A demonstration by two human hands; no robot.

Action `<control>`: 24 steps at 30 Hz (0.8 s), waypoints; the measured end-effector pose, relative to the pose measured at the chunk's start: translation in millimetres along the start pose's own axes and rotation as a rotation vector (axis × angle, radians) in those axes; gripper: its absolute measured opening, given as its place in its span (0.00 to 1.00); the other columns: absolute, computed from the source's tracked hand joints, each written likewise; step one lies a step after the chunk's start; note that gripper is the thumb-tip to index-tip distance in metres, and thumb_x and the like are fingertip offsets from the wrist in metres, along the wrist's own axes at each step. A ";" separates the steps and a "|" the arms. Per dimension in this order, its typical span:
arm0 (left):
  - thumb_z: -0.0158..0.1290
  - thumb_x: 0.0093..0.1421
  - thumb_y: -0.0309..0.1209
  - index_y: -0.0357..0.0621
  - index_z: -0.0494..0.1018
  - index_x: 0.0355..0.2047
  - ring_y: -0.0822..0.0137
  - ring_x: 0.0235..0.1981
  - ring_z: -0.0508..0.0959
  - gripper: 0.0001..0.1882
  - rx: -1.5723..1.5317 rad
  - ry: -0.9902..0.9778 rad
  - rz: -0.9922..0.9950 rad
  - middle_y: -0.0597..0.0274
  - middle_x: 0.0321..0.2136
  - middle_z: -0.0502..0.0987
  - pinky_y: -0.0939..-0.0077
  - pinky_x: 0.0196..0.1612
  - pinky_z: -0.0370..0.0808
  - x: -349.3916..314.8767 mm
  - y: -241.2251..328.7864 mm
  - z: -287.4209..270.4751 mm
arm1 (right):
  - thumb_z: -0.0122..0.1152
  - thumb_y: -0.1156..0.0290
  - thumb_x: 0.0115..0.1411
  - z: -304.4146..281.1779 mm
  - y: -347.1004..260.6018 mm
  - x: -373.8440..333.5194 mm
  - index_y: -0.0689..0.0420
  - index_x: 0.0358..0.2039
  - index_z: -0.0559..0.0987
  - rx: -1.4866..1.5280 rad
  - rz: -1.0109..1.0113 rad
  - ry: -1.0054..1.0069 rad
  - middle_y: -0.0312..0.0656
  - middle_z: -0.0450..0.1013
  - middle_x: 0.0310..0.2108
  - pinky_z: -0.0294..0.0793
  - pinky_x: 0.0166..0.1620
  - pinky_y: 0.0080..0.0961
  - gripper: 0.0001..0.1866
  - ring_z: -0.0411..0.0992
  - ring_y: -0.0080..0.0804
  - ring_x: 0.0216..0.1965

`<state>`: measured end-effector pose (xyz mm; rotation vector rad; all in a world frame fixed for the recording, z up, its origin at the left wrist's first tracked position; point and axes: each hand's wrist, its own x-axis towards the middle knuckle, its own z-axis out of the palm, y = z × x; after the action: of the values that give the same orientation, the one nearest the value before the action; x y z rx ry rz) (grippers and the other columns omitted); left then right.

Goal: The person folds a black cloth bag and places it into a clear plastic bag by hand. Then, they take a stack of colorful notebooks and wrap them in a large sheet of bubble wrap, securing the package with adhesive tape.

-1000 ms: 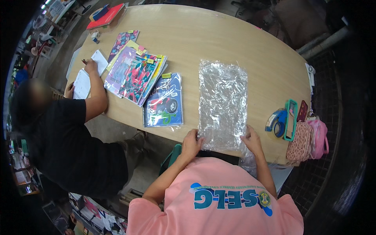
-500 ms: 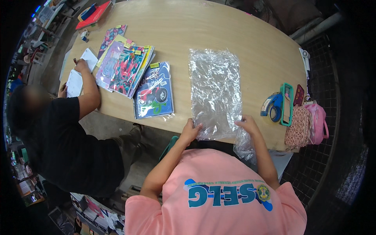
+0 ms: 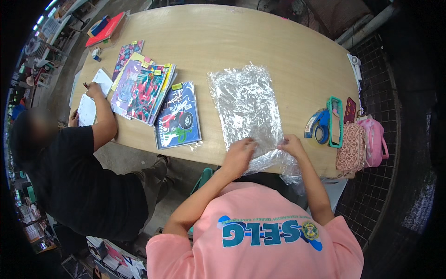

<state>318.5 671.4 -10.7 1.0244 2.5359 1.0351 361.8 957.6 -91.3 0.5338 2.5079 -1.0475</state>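
Observation:
A clear, crinkled plastic sheet (image 3: 246,107) lies on the table in front of me, its near end bunched and hanging over the table edge. My right hand (image 3: 291,145) pinches the sheet at its near right corner. Over the near part of the sheet, my left hand (image 3: 239,156) is closed with bent fingers on the plastic, slightly blurred. A blue spiral notebook (image 3: 179,116) in a clear cover, with a truck picture and a yellow tab, lies left of the sheet.
Several covered notebooks (image 3: 141,90) are piled at the left, beside a person in black (image 3: 93,162) writing on white paper (image 3: 87,110). At the right are a blue tape dispenser (image 3: 318,126), a green basket (image 3: 335,122), a patterned pouch (image 3: 351,144) and a pink bag (image 3: 374,142).
My left hand has moved right, from the sheet's near left corner onto its near part. The sheet has shifted and tilted slightly, with its near end now gathered. My right hand stays at the right edge.

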 end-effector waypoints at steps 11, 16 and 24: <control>0.36 0.56 0.65 0.83 0.50 0.61 0.51 0.66 0.43 0.32 0.578 -0.136 0.097 0.70 0.66 0.44 0.26 0.58 0.37 191.3 -112.5 6.4 | 0.72 0.66 0.38 -2.7 -15.0 -1.7 0.62 0.27 0.78 -0.115 0.096 -0.022 0.49 0.76 0.26 0.72 0.35 0.34 0.17 0.75 0.42 0.31; 0.41 0.57 0.59 0.69 0.53 0.62 0.51 0.66 0.44 0.34 0.616 0.159 -0.224 0.67 0.66 0.46 0.26 0.58 0.36 236.8 -170.6 -52.7 | 0.72 0.65 0.38 -2.4 -22.2 -6.0 0.61 0.26 0.78 -0.100 0.147 -0.007 0.48 0.75 0.26 0.71 0.35 0.34 0.16 0.74 0.43 0.31; 0.46 0.58 0.49 0.55 0.63 0.57 0.57 0.61 0.58 0.28 0.524 -0.339 0.311 0.61 0.58 0.62 0.42 0.63 0.42 221.0 -113.1 25.9 | 0.69 0.63 0.39 -8.0 -34.6 -6.8 0.61 0.26 0.78 -0.206 0.082 0.008 0.49 0.75 0.26 0.71 0.35 0.37 0.17 0.74 0.45 0.32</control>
<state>108.2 777.1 -93.8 1.6091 2.4491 0.2010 349.8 939.5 -62.5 0.5742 2.5391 -0.7476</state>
